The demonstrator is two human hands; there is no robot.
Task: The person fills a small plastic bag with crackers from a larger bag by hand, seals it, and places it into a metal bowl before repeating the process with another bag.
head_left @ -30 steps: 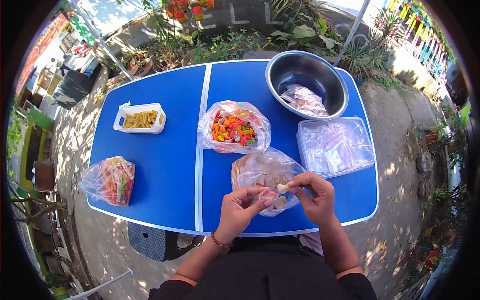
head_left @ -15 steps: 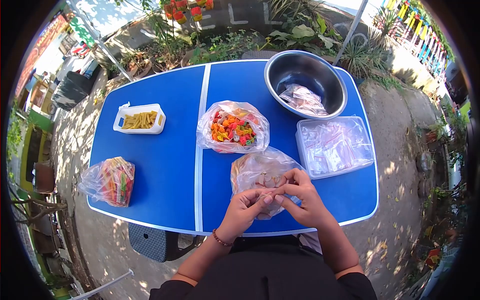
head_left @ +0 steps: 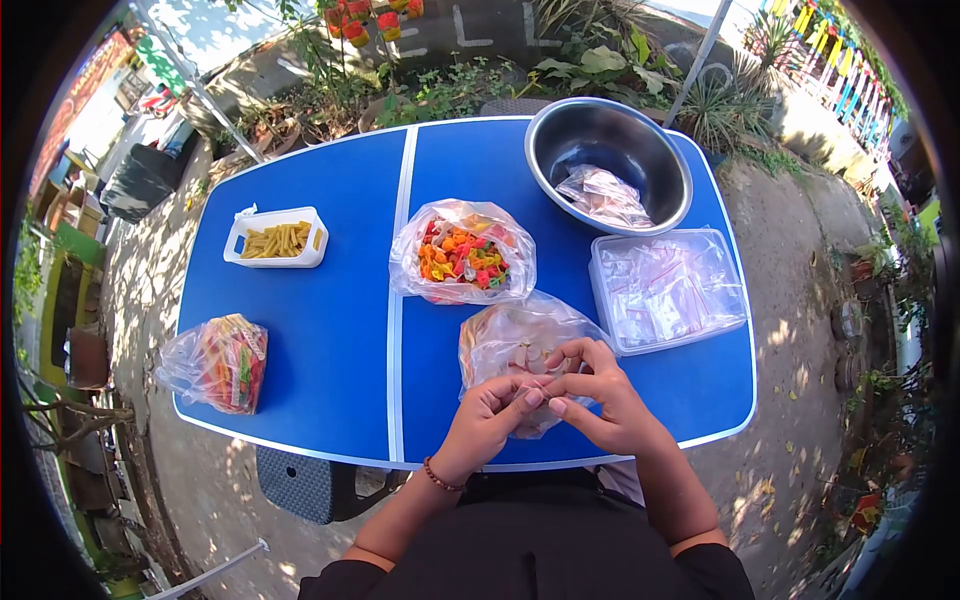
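Note:
My left hand and my right hand meet in front of me at the near side of the table, thumbs and fingertips pinched together. Whatever small thing lies between the fingertips is too hidden to name. Right beneath and behind them sits a clear plastic bag holding flat pale brownish pieces. Beyond it stands another open plastic bag, full of small red, orange, yellow and green pieces. To the right of my hands, a clear plastic box holds many small transparent bags with reddish edge lines.
The blue folding table has a white seam. A steel basin with filled plastic packets stands at the back right. On the left are a white container of yellowish sticks and a tied-looking plastic bag of colourful strips.
My fingertips have shifted very slightly and stay pinched together. The whole view has moved a little; nothing on the table has visibly been taken or set down.

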